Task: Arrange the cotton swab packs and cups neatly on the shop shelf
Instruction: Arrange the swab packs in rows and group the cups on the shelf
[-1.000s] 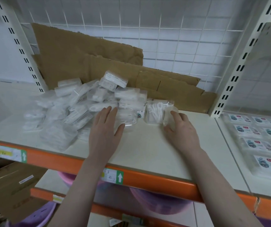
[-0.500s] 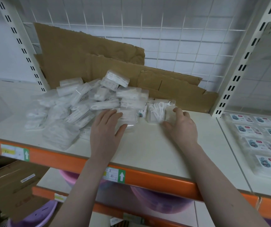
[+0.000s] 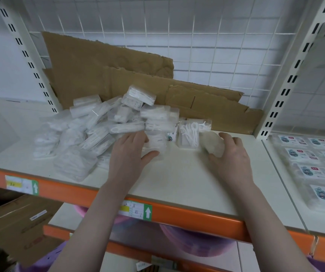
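right grip (image 3: 231, 157) wraps a blurred clear pack (image 3: 212, 144) by its fingers.

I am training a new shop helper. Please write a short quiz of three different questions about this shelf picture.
1. True or false: the right hand grips a blurred translucent pack.
2. What leans against the wire grid behind the pile of packs? A) cardboard B) mirror C) basket
3. What colour is the shelf's front edge?

Key: 1 true; 2 A, cardboard; 3 orange.
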Demonstrator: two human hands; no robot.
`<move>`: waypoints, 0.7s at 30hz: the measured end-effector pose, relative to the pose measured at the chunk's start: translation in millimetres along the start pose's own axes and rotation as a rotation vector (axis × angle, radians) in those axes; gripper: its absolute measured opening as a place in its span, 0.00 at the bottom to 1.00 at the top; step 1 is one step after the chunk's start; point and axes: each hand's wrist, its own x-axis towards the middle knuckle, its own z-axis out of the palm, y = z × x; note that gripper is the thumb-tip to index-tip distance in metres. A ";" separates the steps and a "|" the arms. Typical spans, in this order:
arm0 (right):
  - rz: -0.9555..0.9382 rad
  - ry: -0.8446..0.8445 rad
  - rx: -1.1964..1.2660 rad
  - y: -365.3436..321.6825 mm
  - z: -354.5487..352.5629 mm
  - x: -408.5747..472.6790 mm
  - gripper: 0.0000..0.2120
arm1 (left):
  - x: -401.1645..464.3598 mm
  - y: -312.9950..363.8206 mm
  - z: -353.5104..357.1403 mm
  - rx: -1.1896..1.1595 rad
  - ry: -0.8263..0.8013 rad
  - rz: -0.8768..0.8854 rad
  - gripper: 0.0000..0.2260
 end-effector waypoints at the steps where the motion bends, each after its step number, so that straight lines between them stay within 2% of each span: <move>1: 0.000 0.021 0.025 0.4 -1.2 -2.4 0.28 | 3.3 -0.6 -2.0 0.000 -0.018 0.006 0.16; 9: -0.025 0.067 0.107 6.8 -10.9 -18.0 0.24 | 20.5 -6.0 -6.8 0.099 -0.147 0.041 0.22; 15: -0.027 0.062 0.111 10.2 -15.3 -23.4 0.26 | 18.1 -2.9 -8.0 0.098 -0.153 0.024 0.19; 21: -0.041 0.120 0.159 12.1 -18.6 -28.7 0.28 | 8.8 0.2 -13.0 0.083 -0.163 0.031 0.23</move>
